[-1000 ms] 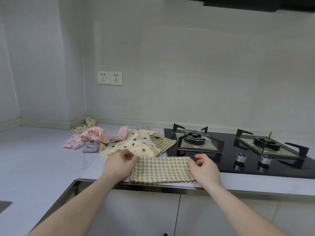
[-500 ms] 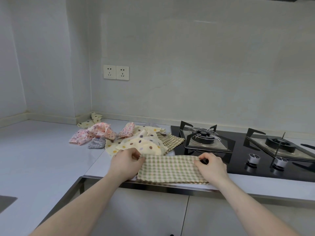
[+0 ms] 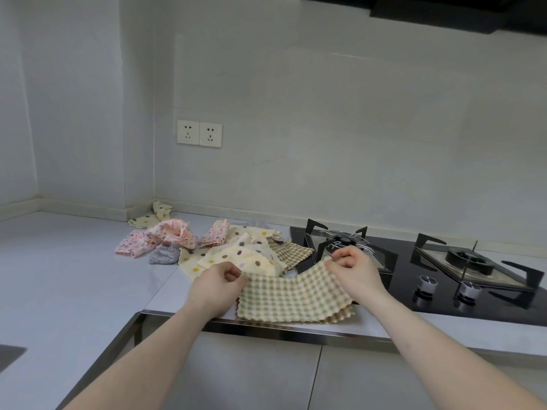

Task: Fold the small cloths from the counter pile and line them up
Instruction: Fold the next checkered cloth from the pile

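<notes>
Left hand (image 3: pixel 217 284) and right hand (image 3: pixel 353 269), fingers curled, each pinch a far corner of the green checked cloth (image 3: pixel 291 297). Cloth's far edge is raised; near edge rests on the counter (image 3: pixel 74 276) by its front lip. Unfolded cloth pile (image 3: pixel 236 250) lies just behind, w/ gas hob (image 3: pixel 444 261) to the right.

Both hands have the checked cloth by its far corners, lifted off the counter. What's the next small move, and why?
Probably carry the far edge toward the near edge and lay it down, halving the green checked cloth. The left hand and right hand each pinch a far corner, raised, while the near edge lies flat by the counter lip. The pile behind awaits.
</notes>
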A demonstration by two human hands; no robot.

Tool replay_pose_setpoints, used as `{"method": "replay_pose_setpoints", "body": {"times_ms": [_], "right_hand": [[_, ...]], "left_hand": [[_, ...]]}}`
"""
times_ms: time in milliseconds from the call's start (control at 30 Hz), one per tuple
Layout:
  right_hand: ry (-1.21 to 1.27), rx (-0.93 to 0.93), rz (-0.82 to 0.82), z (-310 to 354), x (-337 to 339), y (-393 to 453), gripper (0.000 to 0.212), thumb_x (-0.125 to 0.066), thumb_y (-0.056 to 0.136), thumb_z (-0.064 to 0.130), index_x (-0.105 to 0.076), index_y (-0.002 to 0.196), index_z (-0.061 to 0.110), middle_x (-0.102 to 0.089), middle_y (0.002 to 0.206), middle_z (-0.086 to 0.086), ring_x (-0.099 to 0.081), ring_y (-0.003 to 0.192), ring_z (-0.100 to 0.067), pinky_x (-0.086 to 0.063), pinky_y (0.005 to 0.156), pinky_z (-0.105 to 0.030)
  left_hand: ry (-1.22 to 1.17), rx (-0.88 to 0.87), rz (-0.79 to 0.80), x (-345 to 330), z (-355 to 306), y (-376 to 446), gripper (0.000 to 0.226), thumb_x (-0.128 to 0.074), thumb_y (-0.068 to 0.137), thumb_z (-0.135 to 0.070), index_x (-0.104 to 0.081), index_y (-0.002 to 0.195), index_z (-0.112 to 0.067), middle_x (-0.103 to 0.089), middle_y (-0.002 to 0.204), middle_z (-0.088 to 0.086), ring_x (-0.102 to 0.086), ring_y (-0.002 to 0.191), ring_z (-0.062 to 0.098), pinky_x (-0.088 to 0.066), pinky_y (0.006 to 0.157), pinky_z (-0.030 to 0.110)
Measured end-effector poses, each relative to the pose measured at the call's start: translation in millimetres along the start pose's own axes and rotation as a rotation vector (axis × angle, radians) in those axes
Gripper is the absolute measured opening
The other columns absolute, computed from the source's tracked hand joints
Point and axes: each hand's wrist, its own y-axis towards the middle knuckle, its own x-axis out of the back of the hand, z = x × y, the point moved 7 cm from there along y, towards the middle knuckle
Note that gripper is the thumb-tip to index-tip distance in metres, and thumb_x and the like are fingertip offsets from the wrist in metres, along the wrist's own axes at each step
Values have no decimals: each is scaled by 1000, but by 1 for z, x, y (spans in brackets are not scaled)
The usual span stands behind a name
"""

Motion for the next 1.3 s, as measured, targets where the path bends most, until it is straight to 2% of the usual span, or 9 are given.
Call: {"method": "replay_pose_setpoints", "body": {"times_ms": [167,333,433,567,667,800,967,1133,1300], "right_hand": [[2,20,107,35,-32,2,18,-78,84,24,-66,98,24,-76,83,-1,-69,81,-11,-46,69,-24],[6,18,222,48,-78,-6,20,-78,83,22,-65,98,22,-76,89,-5,-71,76,-18,-60,74,-37],[-24,37,247,52,-101,-16,19,-76,86,23,-64,100,24,-75,93,-5,-71,77,-17,-57,70,-30],[-4,29,311,47,-126,-23,19,-74,88,21,-62,101,26,-76,91,-3,-75,78,-21,-63,80,-40],[101,-13,371,42,-135,-27,21,-75,90,15,-62,105,20,-77,89,-2,-77,76,-21,-65,72,-37],[182,38,249,41,-113,-24,17,-72,92,12,-65,104,21,-76,93,0,-76,72,-19,-63,65,-34],[-3,143,-16,5,-70,-19,16,-69,91,19,-65,95,34,-70,86,10,-67,71,-9,-59,71,-34],[32,94,-13,-14,-65,-19,18,-70,91,25,-64,108,30,-71,92,14,-65,74,-8,-50,68,-22],[-108,94,88,-18,-78,-22,27,-72,86,38,-61,110,38,-72,96,21,-62,71,-2,-46,68,-22]], "left_hand": [[-53,12,4,1,3,0,16,-67,91,-45,-69,82,-32,-72,73,-13,-68,77,8,-53,71,29],[-75,19,6,2,1,0,15,-67,92,-42,-71,82,-32,-73,73,-12,-67,78,7,-54,73,30],[-95,18,9,3,1,0,15,-67,91,-41,-71,81,-31,-74,73,-12,-68,79,7,-56,78,33],[-91,19,5,3,1,0,14,-67,91,-39,-71,80,-31,-74,71,-13,-68,78,7,-55,79,33],[-95,21,9,3,-1,0,15,-66,92,-38,-71,80,-31,-74,72,-12,-67,77,8,-54,78,33],[-107,36,16,3,3,3,20,-63,93,-43,-72,79,-31,-74,79,-13,-67,85,10,-53,81,33],[-123,53,29,2,4,4,42,-61,86,-68,-72,79,-28,-72,73,-12,-67,82,11,-49,73,31],[-165,31,59,-2,3,5,39,-79,73,-64,-71,90,-29,-75,75,-12,-70,76,7,-55,77,29],[-203,-30,64,-6,3,1,26,-87,76,-43,-70,88,-27,-75,74,-9,-70,71,5,-56,74,25]]}}
